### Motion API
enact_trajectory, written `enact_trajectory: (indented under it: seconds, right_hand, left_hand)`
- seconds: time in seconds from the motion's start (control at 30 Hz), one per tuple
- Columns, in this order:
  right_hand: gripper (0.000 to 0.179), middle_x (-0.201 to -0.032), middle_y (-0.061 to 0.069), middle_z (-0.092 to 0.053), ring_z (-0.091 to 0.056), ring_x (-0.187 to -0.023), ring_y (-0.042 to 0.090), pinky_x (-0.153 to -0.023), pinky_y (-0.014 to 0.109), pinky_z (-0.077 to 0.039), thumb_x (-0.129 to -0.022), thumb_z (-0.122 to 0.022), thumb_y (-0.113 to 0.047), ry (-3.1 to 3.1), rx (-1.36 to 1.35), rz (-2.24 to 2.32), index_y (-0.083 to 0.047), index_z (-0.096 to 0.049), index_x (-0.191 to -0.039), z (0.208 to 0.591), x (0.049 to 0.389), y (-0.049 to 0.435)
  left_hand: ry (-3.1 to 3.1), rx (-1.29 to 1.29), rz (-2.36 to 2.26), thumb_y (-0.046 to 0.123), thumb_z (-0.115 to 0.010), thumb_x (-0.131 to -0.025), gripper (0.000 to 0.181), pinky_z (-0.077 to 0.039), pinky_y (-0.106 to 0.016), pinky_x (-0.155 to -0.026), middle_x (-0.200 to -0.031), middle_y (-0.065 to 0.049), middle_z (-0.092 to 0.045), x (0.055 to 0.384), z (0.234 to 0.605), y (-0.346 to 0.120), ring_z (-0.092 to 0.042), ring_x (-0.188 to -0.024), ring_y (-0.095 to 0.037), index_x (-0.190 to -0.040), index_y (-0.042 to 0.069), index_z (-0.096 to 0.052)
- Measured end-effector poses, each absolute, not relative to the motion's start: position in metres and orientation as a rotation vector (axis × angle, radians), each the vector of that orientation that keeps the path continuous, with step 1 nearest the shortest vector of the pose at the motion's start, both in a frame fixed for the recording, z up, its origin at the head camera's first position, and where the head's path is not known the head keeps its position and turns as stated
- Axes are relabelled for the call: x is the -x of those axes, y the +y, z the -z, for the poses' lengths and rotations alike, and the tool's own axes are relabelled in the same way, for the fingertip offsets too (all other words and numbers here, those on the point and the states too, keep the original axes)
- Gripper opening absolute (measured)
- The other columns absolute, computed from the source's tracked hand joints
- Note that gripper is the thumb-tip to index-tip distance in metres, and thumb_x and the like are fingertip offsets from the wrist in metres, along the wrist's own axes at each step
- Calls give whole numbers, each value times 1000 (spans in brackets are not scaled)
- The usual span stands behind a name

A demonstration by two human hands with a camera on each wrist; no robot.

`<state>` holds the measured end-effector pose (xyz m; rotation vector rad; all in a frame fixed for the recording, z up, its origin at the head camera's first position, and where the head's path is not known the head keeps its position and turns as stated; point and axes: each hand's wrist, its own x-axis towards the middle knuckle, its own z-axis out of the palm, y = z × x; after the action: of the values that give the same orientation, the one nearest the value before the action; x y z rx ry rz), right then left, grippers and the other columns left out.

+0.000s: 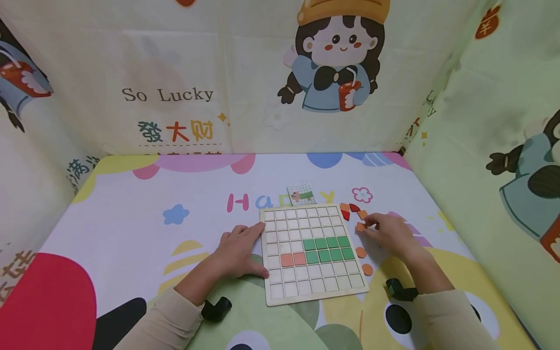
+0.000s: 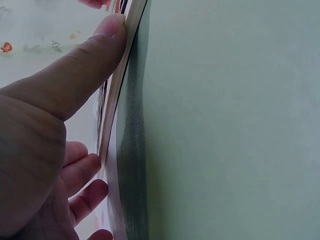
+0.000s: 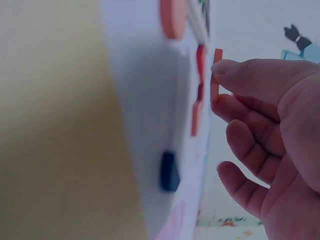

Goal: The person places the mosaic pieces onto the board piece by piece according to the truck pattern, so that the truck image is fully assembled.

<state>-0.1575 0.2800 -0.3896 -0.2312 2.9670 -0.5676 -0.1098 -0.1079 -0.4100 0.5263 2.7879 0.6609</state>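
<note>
A wooden grid board (image 1: 288,293) lies on the table, with green square tiles (image 1: 323,255) in two rows and two salmon tiles (image 1: 292,259) left of the lower row. At its left edge rests my left hand (image 1: 238,253), fingers spread; the left wrist view shows the thumb (image 2: 100,50) against the rim. My right hand (image 1: 389,233) pinches a small orange tile (image 3: 216,75) between thumb and forefinger, just right of the board. Loose orange and red pieces (image 1: 345,215) lie by the board's upper right corner, and two orange round pieces (image 1: 367,269) lie below the right hand.
Behind the board lies a small card (image 1: 301,194) printed with a grid and a coloured figure. A patterned cloth covers the table (image 1: 131,209). Printed fabric walls (image 1: 245,63) stand at the back and both sides.
</note>
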Motion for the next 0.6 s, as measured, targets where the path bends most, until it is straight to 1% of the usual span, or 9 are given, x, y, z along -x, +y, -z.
enact_trajectory:
  seconds: [0.17,0.37,0.53,0.6]
  right_hand:
    - [32,-99,9,-69,-57,-91,30,-76,40,-50,-91,-73,-23,2976,334,589,-1,-71,-114,381,154,268]
    - [27,-101,6,-69,-59,-91,27,-75,40,-53,-91,-74,-21,2963,453,592,-4,-72,-112,373,147,247]
    - [27,-101,5,-69,-60,-89,25,-75,40,-53,-91,-75,-16,2937,546,562,-3,-72,-114,370,142,230]
    - [25,-99,3,-70,-60,-87,24,-74,39,-53,-90,-75,-15,2935,605,545,-3,-73,-113,370,141,223]
  left_hand:
    - [2784,-523,-657,57,-89,-65,114,-33,-54,-99,-148,-3,-48,110,410,-108,-38,-132,-33,-155,14,-33]
    - [2786,-524,-653,58,-89,-65,115,-32,-54,-99,-148,-3,-49,110,411,-108,-38,-132,-33,-155,15,-33]
    - [2789,-519,-652,57,-89,-65,115,-32,-53,-99,-148,-3,-48,111,411,-108,-38,-132,-32,-155,15,-33]
    - [2788,-519,-653,57,-89,-65,115,-32,-53,-99,-148,-3,-48,111,411,-108,-38,-131,-32,-155,14,-33]
